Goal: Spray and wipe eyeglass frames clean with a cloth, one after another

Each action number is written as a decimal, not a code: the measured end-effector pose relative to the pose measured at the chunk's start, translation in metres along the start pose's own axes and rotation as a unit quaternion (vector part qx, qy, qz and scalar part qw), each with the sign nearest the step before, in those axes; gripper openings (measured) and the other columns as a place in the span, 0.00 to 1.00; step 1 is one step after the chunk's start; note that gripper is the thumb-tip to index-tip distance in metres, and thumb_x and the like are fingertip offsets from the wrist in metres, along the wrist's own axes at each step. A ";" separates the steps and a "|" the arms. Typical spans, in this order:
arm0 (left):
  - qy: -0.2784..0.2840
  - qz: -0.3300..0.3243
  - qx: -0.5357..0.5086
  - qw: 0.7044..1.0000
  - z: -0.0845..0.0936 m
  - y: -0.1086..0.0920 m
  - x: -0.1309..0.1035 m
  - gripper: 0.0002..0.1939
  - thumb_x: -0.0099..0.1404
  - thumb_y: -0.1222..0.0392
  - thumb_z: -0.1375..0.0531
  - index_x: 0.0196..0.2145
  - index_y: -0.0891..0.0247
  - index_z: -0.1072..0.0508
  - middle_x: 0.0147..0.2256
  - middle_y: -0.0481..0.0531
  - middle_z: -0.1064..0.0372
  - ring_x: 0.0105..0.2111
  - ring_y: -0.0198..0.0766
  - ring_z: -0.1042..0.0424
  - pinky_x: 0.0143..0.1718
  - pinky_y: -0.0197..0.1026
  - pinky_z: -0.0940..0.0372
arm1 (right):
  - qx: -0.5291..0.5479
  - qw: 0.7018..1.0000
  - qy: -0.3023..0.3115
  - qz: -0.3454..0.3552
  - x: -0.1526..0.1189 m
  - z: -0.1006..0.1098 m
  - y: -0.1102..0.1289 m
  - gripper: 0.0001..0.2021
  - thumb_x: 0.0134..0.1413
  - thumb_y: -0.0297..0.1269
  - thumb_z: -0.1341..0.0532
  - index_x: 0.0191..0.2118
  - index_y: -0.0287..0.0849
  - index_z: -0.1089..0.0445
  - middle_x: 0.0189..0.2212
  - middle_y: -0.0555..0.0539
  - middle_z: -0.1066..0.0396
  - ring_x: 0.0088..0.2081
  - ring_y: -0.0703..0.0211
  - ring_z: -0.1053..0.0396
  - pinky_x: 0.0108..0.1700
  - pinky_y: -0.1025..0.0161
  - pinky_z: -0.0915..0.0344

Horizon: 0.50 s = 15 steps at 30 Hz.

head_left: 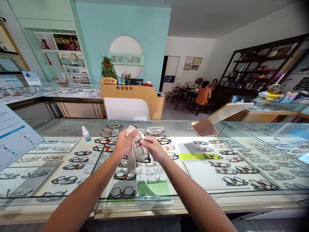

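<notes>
Far left, near edge: one tilted info sign (14, 135) resting on the glass counter (217, 129). One small white dropper bottle (86, 133) with a blue label stands upright on the glass, left of the hands and well apart from them. Below the glass, display trays hold dozens of frames, too many to count; a stack of about four dark-framed pairs (106, 140) sits on top of the glass just left of the hands.

Two forearms come in from the near edge and converge at centre, above the counter. Left hand (124, 142): fingers curled, pinching one beige cleaning cloth (132, 151) against the lens area; the cloth's tail hangs down below the hands. Right hand (152, 146): fingers closed, gripping one pair of clear-framed glasses (142, 152) from the right side. Glasses sit between both hands, touching the cloth, held clear of the glass top. Wrists roughly level, thumbs up top.

Far centre: one wooden cashier desk (131, 100), with one potted plant (107, 69) on its left end. Far right: two people (205, 91) seated at a dark table, then one dark shelving unit (263, 67) on the right wall.
</notes>
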<state>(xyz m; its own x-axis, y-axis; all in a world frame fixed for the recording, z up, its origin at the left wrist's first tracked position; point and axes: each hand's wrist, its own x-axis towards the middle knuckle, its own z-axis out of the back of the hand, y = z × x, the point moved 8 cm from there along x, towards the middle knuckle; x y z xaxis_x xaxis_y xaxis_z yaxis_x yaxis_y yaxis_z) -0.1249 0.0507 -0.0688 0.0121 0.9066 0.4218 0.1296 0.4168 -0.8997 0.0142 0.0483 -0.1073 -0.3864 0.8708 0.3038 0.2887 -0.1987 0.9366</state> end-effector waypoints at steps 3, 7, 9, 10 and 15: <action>0.017 0.018 -0.010 1.000 0.000 0.007 0.003 0.37 0.59 0.21 0.30 0.26 0.62 0.30 0.23 0.46 0.34 0.24 0.33 0.39 0.28 0.37 0.42 | 0.000 1.000 -0.005 -0.002 0.000 0.001 0.001 0.23 0.52 0.61 0.23 0.32 0.42 0.15 0.32 0.46 0.19 0.34 0.56 0.27 0.41 0.59 0.31; 0.060 0.047 -0.030 0.997 -0.002 0.013 0.007 0.37 0.56 0.23 0.28 0.31 0.63 0.27 0.25 0.47 0.30 0.25 0.34 0.35 0.29 0.37 0.38 | 0.005 1.000 -0.019 -0.015 0.001 0.010 0.002 0.24 0.50 0.61 0.22 0.31 0.42 0.16 0.29 0.47 0.20 0.31 0.57 0.29 0.37 0.61 0.33; 0.083 0.057 -0.040 0.994 -0.004 0.012 0.008 0.35 0.53 0.27 0.24 0.34 0.64 0.24 0.28 0.48 0.27 0.27 0.34 0.32 0.30 0.37 0.36 | 0.005 1.000 -0.021 -0.022 0.003 0.015 0.004 0.24 0.49 0.61 0.22 0.31 0.42 0.17 0.29 0.47 0.21 0.30 0.58 0.30 0.36 0.61 0.34; 0.094 0.061 -0.044 0.993 -0.006 0.011 0.008 0.35 0.51 0.30 0.21 0.37 0.64 0.23 0.29 0.48 0.26 0.28 0.35 0.31 0.31 0.37 0.35 | 0.003 1.000 -0.019 -0.025 0.005 0.017 0.006 0.24 0.48 0.61 0.21 0.30 0.43 0.18 0.28 0.48 0.21 0.30 0.59 0.31 0.35 0.62 0.34; 0.111 0.063 -0.066 0.990 -0.007 0.004 0.009 0.37 0.46 0.38 0.17 0.43 0.63 0.24 0.30 0.49 0.22 0.28 0.37 0.26 0.32 0.38 0.30 | -0.031 0.998 0.038 -0.045 0.023 0.015 0.023 0.24 0.48 0.60 0.21 0.31 0.42 0.17 0.28 0.49 0.22 0.30 0.60 0.31 0.35 0.63 0.36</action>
<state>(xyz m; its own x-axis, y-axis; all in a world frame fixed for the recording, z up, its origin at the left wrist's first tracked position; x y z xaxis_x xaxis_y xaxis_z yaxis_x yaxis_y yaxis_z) -0.1170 0.0603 -0.0675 0.2519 0.9080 0.3347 0.2411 0.2761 -0.9304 0.0251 0.0701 -0.0812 -0.4749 0.8497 0.2292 0.1961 -0.1517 0.9688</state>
